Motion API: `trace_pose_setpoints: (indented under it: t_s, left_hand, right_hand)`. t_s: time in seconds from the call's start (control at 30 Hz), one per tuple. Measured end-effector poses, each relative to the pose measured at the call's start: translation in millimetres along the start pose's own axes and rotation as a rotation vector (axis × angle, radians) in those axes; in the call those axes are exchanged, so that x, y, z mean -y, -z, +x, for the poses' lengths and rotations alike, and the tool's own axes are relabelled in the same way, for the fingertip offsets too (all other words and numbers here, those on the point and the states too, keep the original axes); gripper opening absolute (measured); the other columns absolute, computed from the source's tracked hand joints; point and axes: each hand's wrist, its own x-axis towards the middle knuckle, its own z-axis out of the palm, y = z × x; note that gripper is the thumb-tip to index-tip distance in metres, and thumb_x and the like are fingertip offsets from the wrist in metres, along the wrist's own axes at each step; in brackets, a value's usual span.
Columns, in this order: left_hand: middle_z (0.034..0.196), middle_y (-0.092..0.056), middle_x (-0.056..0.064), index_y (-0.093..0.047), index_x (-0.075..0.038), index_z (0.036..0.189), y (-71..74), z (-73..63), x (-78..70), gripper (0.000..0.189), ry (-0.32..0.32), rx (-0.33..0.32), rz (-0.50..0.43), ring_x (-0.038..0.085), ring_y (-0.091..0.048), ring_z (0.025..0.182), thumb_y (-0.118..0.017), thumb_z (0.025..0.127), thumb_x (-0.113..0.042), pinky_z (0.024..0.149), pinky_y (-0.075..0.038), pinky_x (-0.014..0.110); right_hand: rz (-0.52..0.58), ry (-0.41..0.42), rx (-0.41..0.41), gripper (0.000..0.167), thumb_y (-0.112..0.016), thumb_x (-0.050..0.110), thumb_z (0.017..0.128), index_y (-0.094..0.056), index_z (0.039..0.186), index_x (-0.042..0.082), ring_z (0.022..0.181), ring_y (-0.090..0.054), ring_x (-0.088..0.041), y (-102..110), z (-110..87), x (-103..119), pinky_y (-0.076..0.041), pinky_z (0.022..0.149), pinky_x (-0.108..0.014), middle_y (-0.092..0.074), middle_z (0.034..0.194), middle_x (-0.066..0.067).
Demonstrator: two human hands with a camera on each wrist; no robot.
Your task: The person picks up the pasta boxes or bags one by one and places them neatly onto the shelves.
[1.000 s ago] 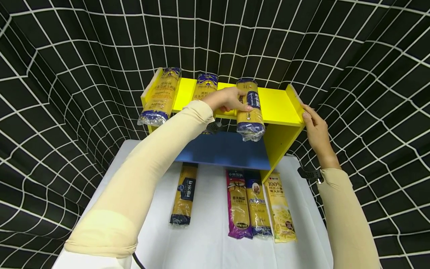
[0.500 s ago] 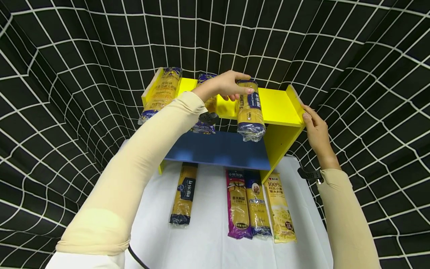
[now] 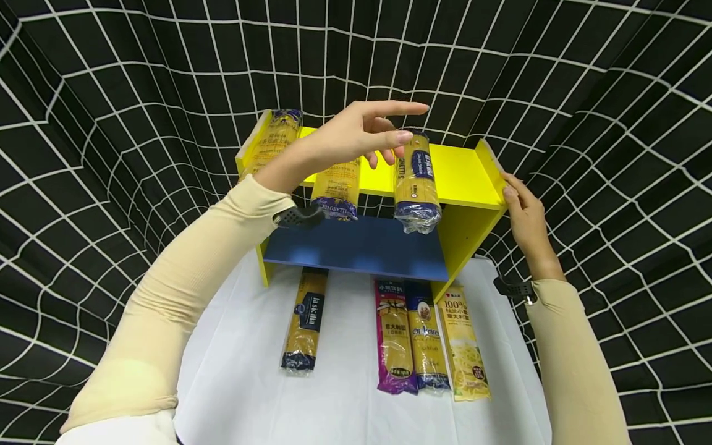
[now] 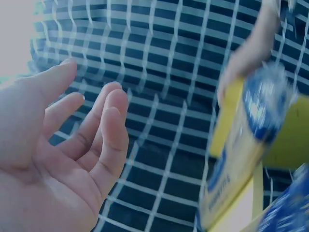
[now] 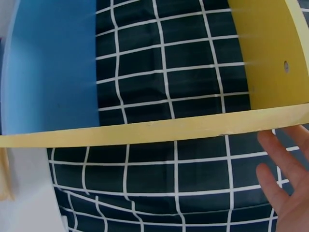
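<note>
My left hand (image 3: 356,133) hovers over the top of a yellow shelf (image 3: 456,176), fingers spread and relaxed with nothing in them. In the left wrist view its palm stands apart from a spaghetti pack (image 4: 236,150). That pack with blue ends (image 3: 417,185) lies on the upper board, its front end jutting past the edge. My right hand (image 3: 525,216) rests against the outer right side of the shelf, fingers extended near its upper corner. Two more spaghetti packs lie on the upper board, one in the middle (image 3: 336,188) and one at the left end (image 3: 275,139), both partly covered by my left arm.
A blue lower board (image 3: 361,247) spans the shelf. On the white tablecloth (image 3: 345,346) below lie a La Sicilia pack (image 3: 304,324), a purple-edged pack (image 3: 395,340), an Ankara pack (image 3: 427,340) and a yellow pack (image 3: 464,346). Black gridded cloth hangs behind.
My left hand has let go of the right-hand spaghetti pack and lifted up and to the left, its fingers spreading. The pack stays on the upper board. My right hand has not moved.
</note>
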Motion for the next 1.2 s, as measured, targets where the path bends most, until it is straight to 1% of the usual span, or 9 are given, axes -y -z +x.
trace_pose_setpoints:
  t_s: [0.13, 0.27, 0.4, 0.5, 0.67, 0.8, 1.0, 1.07, 1.2]
  left_hand:
    - [0.098, -0.073, 0.012, -0.050, -0.019, 0.146, -12.8, -37.9, -10.2, 0.049, -0.159, 0.058, -0.056, 0.028, -0.065, 0.082, -0.060, 0.098, -0.016, 0.068, -0.056, 0.040]
    - [0.095, -0.073, 0.009, -0.053, -0.003, 0.141, -30.0, -80.2, -13.1, 0.045, -0.284, 0.158, -0.109, 0.024, -0.065, 0.077, -0.060, 0.098, -0.012, 0.065, -0.056, 0.038]
    - [0.097, -0.073, 0.005, -0.059, 0.003, 0.132, -51.7, -120.5, -1.2, 0.038, -0.365, 0.258, -0.120, 0.015, -0.066, 0.081, -0.062, 0.097, -0.012, 0.067, -0.057, 0.032]
    - [0.098, -0.073, 0.005, -0.062, -0.001, 0.130, -70.6, -143.9, 18.3, 0.035, -0.372, 0.311, -0.132, 0.010, -0.067, 0.086, -0.063, 0.096, -0.007, 0.070, -0.058, 0.029]
    - [0.100, -0.073, 0.001, -0.064, -0.013, 0.133, -101.6, -169.2, 75.3, 0.035, -0.177, 0.394, -0.124, 0.006, -0.067, 0.089, -0.062, 0.098, -0.013, 0.072, -0.058, 0.027]
    - [0.104, -0.072, -0.003, -0.064, -0.022, 0.134, -124.4, -182.2, 145.6, 0.035, 0.058, 0.411, -0.063, 0.006, -0.065, 0.084, -0.061, 0.099, -0.026, 0.071, -0.055, 0.023]
    - [0.111, -0.062, 0.012, -0.057, -0.020, 0.140, -153.9, -214.0, 249.7, 0.044, 0.288, 0.155, 0.062, 0.014, -0.053, 0.079, -0.064, 0.097, -0.021, 0.069, -0.048, 0.025]
    - [0.110, -0.054, 0.019, -0.053, -0.017, 0.144, -160.8, -223.3, 274.4, 0.050, 0.361, 0.069, 0.105, 0.016, -0.050, 0.073, -0.066, 0.095, -0.017, 0.063, -0.047, 0.024]
    - [0.113, -0.047, 0.022, -0.048, -0.016, 0.148, -171.6, -233.7, 308.0, 0.064, 0.509, -0.098, 0.231, 0.021, -0.049, 0.081, -0.073, 0.090, -0.018, 0.066, -0.043, 0.026]
  right_hand:
    - [-0.001, 0.002, 0.000, 0.042, -0.036, 0.051, 0.105, -0.039, 0.147, 0.049, 0.110, -0.049, 0.000, 0.3, 0.2, -0.7, -0.041, 0.109, -0.045, -0.049, 0.151, -0.006]
    - [0.006, 0.009, 0.000, 0.042, -0.036, 0.050, 0.105, -0.039, 0.147, 0.047, 0.110, -0.049, 0.001, -0.4, -0.2, -0.7, -0.041, 0.109, -0.045, -0.049, 0.151, -0.006]
    - [0.012, 0.007, 0.004, 0.044, -0.036, 0.045, 0.106, -0.040, 0.150, 0.040, 0.107, -0.049, 0.003, 0.9, -5.4, 12.3, -0.043, 0.106, -0.038, -0.049, 0.151, -0.011]
    - [0.024, 0.009, 0.004, 0.045, -0.038, 0.042, 0.107, -0.042, 0.150, 0.034, 0.105, -0.048, 0.004, 3.1, -9.7, 24.7, -0.042, 0.103, -0.032, -0.049, 0.149, -0.015]
    - [0.024, 0.010, -0.002, 0.044, -0.038, 0.043, 0.106, -0.042, 0.150, 0.036, 0.105, -0.049, 0.004, 3.2, -8.2, 20.1, -0.042, 0.103, -0.030, -0.050, 0.149, -0.013]
    - [0.020, -0.004, -0.013, 0.043, -0.037, 0.045, 0.106, -0.041, 0.149, 0.040, 0.106, -0.048, 0.003, 2.3, -4.6, 9.4, -0.041, 0.105, -0.032, -0.050, 0.150, -0.010]
    - [0.037, 0.001, 0.010, 0.045, -0.038, 0.041, 0.107, -0.042, 0.150, 0.032, 0.104, -0.049, 0.004, 2.9, -11.7, 27.2, -0.041, 0.106, -0.035, -0.050, 0.148, -0.016]
    - [0.037, 0.000, 0.010, 0.045, -0.038, 0.041, 0.107, -0.043, 0.150, 0.032, 0.104, -0.048, 0.004, 3.9, -13.9, 32.5, -0.041, 0.107, -0.037, -0.050, 0.149, -0.016]
    - [0.045, 0.002, 0.012, 0.044, -0.037, 0.040, 0.107, -0.042, 0.150, 0.034, 0.105, -0.049, 0.004, 4.4, -11.6, 28.1, -0.041, 0.108, -0.037, -0.049, 0.150, -0.015]
